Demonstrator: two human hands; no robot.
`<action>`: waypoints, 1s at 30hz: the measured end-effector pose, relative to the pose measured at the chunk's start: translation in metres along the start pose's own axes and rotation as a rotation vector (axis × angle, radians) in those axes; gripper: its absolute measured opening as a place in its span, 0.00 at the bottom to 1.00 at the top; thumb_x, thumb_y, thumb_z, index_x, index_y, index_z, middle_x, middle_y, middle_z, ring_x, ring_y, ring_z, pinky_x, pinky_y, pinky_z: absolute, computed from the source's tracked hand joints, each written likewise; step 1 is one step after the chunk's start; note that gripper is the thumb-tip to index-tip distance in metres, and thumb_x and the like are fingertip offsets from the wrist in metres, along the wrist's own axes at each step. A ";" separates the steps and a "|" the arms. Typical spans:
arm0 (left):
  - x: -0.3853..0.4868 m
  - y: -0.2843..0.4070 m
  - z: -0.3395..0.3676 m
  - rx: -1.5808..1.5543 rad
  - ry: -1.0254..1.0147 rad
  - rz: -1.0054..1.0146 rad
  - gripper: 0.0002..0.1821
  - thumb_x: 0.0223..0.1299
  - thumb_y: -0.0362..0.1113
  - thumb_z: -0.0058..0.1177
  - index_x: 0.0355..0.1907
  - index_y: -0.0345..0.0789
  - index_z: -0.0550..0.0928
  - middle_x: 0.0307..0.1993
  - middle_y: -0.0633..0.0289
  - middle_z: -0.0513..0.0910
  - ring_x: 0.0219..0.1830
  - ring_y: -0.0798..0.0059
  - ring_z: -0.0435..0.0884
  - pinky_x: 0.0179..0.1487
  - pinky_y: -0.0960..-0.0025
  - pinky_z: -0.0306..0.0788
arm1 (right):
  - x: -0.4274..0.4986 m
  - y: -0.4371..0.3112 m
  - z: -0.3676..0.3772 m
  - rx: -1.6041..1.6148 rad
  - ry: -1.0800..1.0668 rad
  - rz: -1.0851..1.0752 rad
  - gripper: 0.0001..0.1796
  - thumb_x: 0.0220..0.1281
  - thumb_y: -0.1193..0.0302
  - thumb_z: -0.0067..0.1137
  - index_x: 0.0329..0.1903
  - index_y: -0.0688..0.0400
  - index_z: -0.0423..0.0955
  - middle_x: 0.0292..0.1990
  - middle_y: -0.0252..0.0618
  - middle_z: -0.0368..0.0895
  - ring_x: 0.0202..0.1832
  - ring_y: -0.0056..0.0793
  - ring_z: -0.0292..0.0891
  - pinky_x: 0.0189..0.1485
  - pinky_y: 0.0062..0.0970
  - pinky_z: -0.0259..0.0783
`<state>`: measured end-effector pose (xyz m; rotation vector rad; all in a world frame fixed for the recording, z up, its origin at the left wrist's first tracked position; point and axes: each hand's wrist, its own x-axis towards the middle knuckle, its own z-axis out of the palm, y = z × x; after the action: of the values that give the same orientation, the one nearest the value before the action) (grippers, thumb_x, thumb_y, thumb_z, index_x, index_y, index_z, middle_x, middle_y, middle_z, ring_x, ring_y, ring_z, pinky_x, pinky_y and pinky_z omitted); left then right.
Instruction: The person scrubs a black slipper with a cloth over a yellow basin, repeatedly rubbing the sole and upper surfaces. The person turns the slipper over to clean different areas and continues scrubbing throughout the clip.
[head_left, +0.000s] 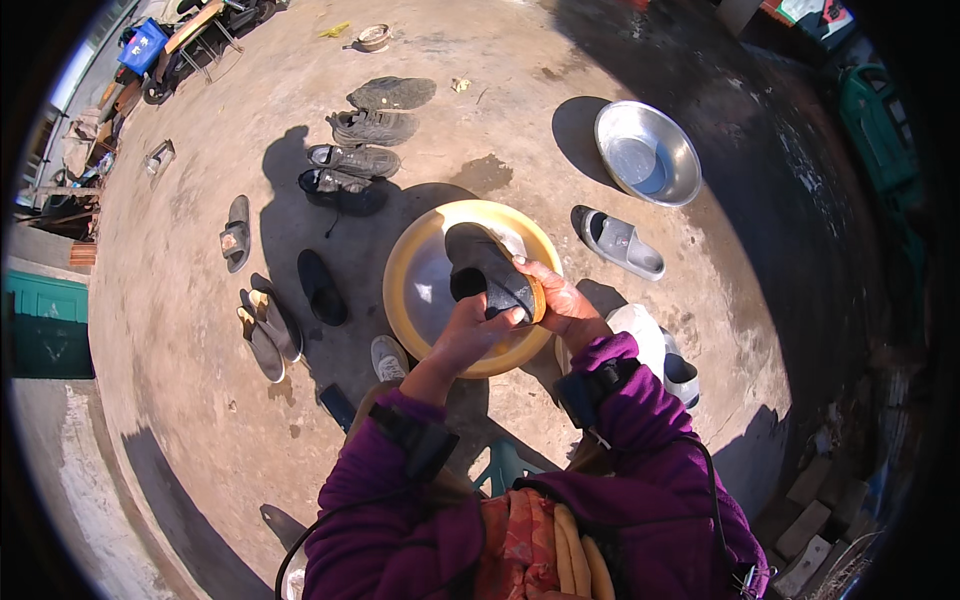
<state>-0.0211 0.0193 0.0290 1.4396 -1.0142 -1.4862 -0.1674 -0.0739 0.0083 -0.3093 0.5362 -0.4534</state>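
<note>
A dark slip-on shoe (476, 246) is held up over a yellow plastic basin (400, 281). My left hand (472, 330) grips its near end, the thumb lying across the dark upper. On the other side, my right hand (562, 296) holds the shoe along its orange-brown edge. Part of the shoe is covered by my fingers. Greyish water (431, 300) shows inside the basin, partly in shadow.
Several dark shoes (375, 127) stand in a row beyond the basin. A metal basin (649, 154) with water sits at the far right, near a grey slipper (622, 244). To the left are a dark shoe (321, 285), a pair of brown shoes (270, 334) and another slipper (237, 232).
</note>
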 end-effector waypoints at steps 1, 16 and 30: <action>0.000 0.000 0.002 -0.075 0.060 0.000 0.16 0.62 0.39 0.57 0.47 0.31 0.80 0.37 0.68 0.81 0.39 0.86 0.75 0.45 0.76 0.70 | 0.000 0.001 0.002 -0.033 -0.021 -0.028 0.25 0.63 0.59 0.60 0.56 0.61 0.71 0.45 0.40 0.81 0.44 0.30 0.80 0.49 0.29 0.76; 0.005 -0.005 0.004 -0.467 0.058 0.120 0.11 0.61 0.31 0.57 0.46 0.33 0.79 0.36 0.70 0.80 0.38 0.85 0.77 0.46 0.78 0.71 | 0.001 0.015 0.017 -0.291 0.101 -0.415 0.32 0.62 0.69 0.56 0.67 0.63 0.60 0.54 0.35 0.73 0.54 0.23 0.70 0.58 0.22 0.64; 0.007 -0.002 -0.007 -0.500 0.147 0.008 0.11 0.65 0.33 0.54 0.48 0.32 0.78 0.38 0.68 0.81 0.38 0.84 0.78 0.45 0.77 0.72 | 0.002 0.021 0.020 -0.300 0.083 -0.463 0.31 0.63 0.72 0.54 0.68 0.63 0.58 0.52 0.37 0.74 0.50 0.21 0.72 0.55 0.21 0.66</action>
<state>-0.0142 0.0134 0.0251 1.1579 -0.5075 -1.4717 -0.1476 -0.0535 0.0149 -0.7118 0.6154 -0.8382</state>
